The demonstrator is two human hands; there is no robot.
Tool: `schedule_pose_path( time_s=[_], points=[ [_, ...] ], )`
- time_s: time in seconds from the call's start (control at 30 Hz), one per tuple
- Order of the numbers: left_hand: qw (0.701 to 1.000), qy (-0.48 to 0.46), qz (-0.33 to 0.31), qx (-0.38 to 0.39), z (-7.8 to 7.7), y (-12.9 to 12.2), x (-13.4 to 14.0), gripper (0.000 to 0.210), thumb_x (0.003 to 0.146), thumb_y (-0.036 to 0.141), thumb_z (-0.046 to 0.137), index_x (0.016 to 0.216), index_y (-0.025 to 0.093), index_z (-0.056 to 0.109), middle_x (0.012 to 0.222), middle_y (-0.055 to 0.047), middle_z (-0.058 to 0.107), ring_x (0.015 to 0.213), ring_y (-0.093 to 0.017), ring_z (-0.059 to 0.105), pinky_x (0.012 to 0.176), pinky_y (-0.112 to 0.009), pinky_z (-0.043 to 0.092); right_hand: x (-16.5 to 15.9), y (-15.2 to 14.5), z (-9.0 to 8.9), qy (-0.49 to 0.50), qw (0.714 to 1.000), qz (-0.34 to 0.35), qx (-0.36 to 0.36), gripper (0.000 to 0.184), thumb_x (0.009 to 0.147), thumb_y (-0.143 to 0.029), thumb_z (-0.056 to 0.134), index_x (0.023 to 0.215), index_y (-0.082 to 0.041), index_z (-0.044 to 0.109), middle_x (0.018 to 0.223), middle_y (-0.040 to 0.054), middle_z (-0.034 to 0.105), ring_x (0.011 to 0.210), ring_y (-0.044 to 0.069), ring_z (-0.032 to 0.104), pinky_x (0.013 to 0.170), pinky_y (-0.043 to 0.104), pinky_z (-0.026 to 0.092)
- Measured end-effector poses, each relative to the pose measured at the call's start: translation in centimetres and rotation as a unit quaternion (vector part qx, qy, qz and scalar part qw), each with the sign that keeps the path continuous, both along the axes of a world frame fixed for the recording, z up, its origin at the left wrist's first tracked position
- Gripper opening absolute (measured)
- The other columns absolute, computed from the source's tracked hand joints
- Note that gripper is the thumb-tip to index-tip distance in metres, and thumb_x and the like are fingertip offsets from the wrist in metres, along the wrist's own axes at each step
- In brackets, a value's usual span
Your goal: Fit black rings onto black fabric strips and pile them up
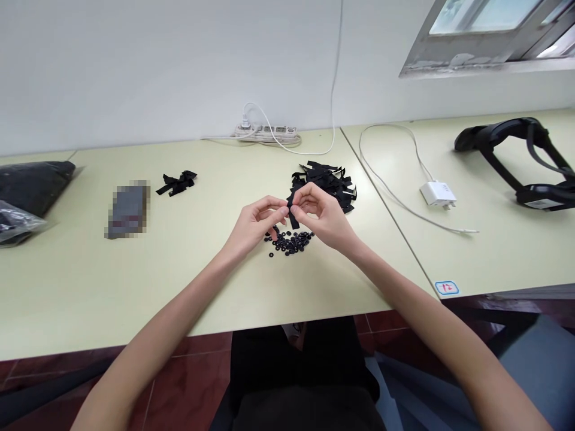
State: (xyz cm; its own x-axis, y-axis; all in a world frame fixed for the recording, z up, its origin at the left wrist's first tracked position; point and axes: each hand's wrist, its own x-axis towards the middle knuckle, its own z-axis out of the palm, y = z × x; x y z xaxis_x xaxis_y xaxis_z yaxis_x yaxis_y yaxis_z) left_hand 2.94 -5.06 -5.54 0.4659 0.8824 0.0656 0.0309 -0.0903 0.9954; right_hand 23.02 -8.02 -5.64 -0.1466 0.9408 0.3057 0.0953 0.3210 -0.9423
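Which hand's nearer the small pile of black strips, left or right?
Left. The left hand is to the right of the small pile of black strips and lower in view; the right hand is farther right, beyond the left one.

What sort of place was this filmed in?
Probably a workroom or office: pale tables stand side by side, one bearing a blue-bordered label; a power strip sits near the wall, and a heap of black strips lies out.
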Motion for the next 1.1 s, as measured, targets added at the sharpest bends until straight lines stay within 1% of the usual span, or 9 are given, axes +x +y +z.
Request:
schedule_pose_path(
  time_s=[0.13, 0.2, 0.33, 0.43, 0.57, 0.73, 0.83, 0.97, 1.1],
  points=[
    [0.999, 0.002, 0.0, -0.051, -0.1, 0.1, -0.2, 0.034, 0.085, 0.05, 0.091, 0.101, 0.022, 0.079, 0.091, -0.006, 0.072, 0.085, -0.018, 0.07, 0.057, -0.023, 0.056, -0.1, -0.3, 0.1, -0.048, 0.998, -0.015, 0.042, 0.012, 0.099, -0.035, 0.069, 0.097, -0.027, 0.061, 0.095, 0.0012, 0.066, 0.086, 0.017, 0.065, 0.084, 0.037, 0.059],
    [0.998, -0.003, 0.006, -0.065, -0.3, 0.3, -0.3, 0.03, 0.084, 0.048, 0.092, 0.097, 0.024, 0.08, 0.093, -0.006, 0.072, 0.085, -0.018, 0.068, 0.056, -0.023, 0.055, 0.0, -0.3, 0.0, -0.058, 0.997, -0.019, 0.052, 0.01, 0.1, -0.035, 0.069, 0.099, -0.027, 0.063, 0.098, 0.0018, 0.069, 0.087, 0.018, 0.067, 0.085, 0.037, 0.06],
    [0.997, -0.018, 0.023, -0.067, -0.8, 0.9, -0.5, 0.025, 0.085, 0.047, 0.091, 0.093, 0.025, 0.081, 0.094, -0.007, 0.072, 0.082, -0.017, 0.065, 0.055, -0.023, 0.053, 0.2, -0.2, -0.3, -0.047, 0.998, -0.028, 0.037, 0.016, 0.102, -0.041, 0.071, 0.108, -0.027, 0.07, 0.107, 0.0042, 0.074, 0.099, 0.021, 0.072, 0.094, 0.041, 0.063],
    [0.997, -0.028, 0.022, -0.067, -0.8, 1.0, -0.6, 0.024, 0.088, 0.046, 0.089, 0.093, 0.024, 0.082, 0.095, -0.008, 0.072, 0.08, -0.016, 0.064, 0.055, -0.023, 0.052, 0.3, -0.1, -0.4, -0.039, 0.998, -0.03, 0.03, 0.018, 0.102, -0.043, 0.074, 0.109, -0.027, 0.075, 0.108, 0.0048, 0.076, 0.1, 0.022, 0.073, 0.099, 0.043, 0.064],
    [0.996, -0.028, 0.009, -0.088, -0.9, 1.0, -0.5, 0.026, 0.087, 0.048, 0.089, 0.093, 0.023, 0.083, 0.093, -0.008, 0.07, 0.082, -0.016, 0.063, 0.057, -0.023, 0.053, 0.1, -0.1, -0.5, -0.047, 0.997, -0.027, 0.046, 0.015, 0.103, -0.04, 0.073, 0.108, -0.027, 0.077, 0.107, 0.0042, 0.077, 0.096, 0.021, 0.074, 0.097, 0.043, 0.065],
    [0.994, -0.042, -0.014, -0.098, -1.4, 1.0, -0.4, 0.026, 0.09, 0.048, 0.087, 0.094, 0.022, 0.084, 0.091, -0.01, 0.07, 0.081, -0.017, 0.064, 0.057, -0.023, 0.053, 0.1, -0.2, -0.6, -0.087, 0.992, -0.047, 0.074, 0.015, 0.104, -0.04, 0.07, 0.107, -0.028, 0.078, 0.107, 0.0044, 0.078, 0.095, 0.022, 0.073, 0.096, 0.045, 0.064],
    [0.996, -0.039, 0.026, -0.08, -1.3, 0.9, -0.3, 0.025, 0.088, 0.047, 0.088, 0.092, 0.022, 0.083, 0.092, -0.009, 0.071, 0.079, -0.016, 0.063, 0.057, -0.024, 0.052, 0.2, -0.2, -0.6, -0.074, 0.993, -0.063, 0.065, 0.017, 0.102, -0.043, 0.074, 0.107, -0.028, 0.079, 0.106, 0.0045, 0.079, 0.096, 0.023, 0.074, 0.097, 0.046, 0.065],
    [0.996, -0.006, 0.094, 0.007, -0.7, 0.6, -0.3, 0.028, 0.081, 0.046, 0.093, 0.088, 0.022, 0.081, 0.09, -0.006, 0.073, 0.078, -0.016, 0.062, 0.058, -0.026, 0.052, 0.2, -0.3, -0.4, -0.039, 0.994, -0.082, 0.059, 0.018, 0.099, -0.044, 0.079, 0.104, -0.028, 0.082, 0.103, 0.0045, 0.08, 0.095, 0.025, 0.077, 0.099, 0.05, 0.065],
    [0.993, 0.018, 0.107, 0.055, -0.4, 0.1, -0.2, 0.031, 0.083, 0.051, 0.091, 0.091, 0.022, 0.083, 0.098, -0.009, 0.077, 0.083, -0.018, 0.065, 0.06, -0.026, 0.053, 0.0, -0.5, -0.4, -0.055, 0.992, -0.081, 0.085, 0.014, 0.099, -0.042, 0.079, 0.098, -0.029, 0.083, 0.099, 0.0039, 0.081, 0.092, 0.025, 0.075, 0.094, 0.049, 0.064]
  ],
)
